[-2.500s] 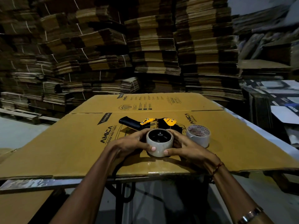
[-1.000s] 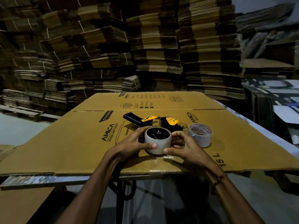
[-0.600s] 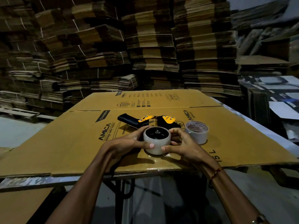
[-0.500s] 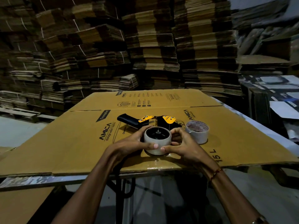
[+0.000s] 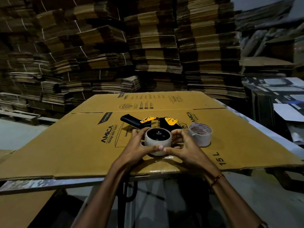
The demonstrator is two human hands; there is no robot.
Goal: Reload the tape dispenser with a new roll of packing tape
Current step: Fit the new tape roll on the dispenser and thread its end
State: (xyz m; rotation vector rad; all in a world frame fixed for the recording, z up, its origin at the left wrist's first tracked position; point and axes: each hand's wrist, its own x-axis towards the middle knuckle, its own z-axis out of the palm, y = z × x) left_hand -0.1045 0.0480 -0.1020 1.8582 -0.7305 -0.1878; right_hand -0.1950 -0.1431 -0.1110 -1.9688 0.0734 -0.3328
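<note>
Both hands curled round the tape roll at centre of the flattened carton: left hand gripping from 9 o'clock, right hand from 3 o'clock, thumbs meeting on the near wall at 6. Roll seated w/ black hub showing inside, on the tape dispenser lying flat, black handle out toward 11 o'clock. Second roll standing just beside right hand at 3 o'clock. Stacked cardboard across the bkgd at 12.

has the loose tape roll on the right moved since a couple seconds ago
No. The loose tape roll sits in the same spot on the flattened carton, just right of the dispenser, by the AMICA print. Only the camera shifted.
</note>
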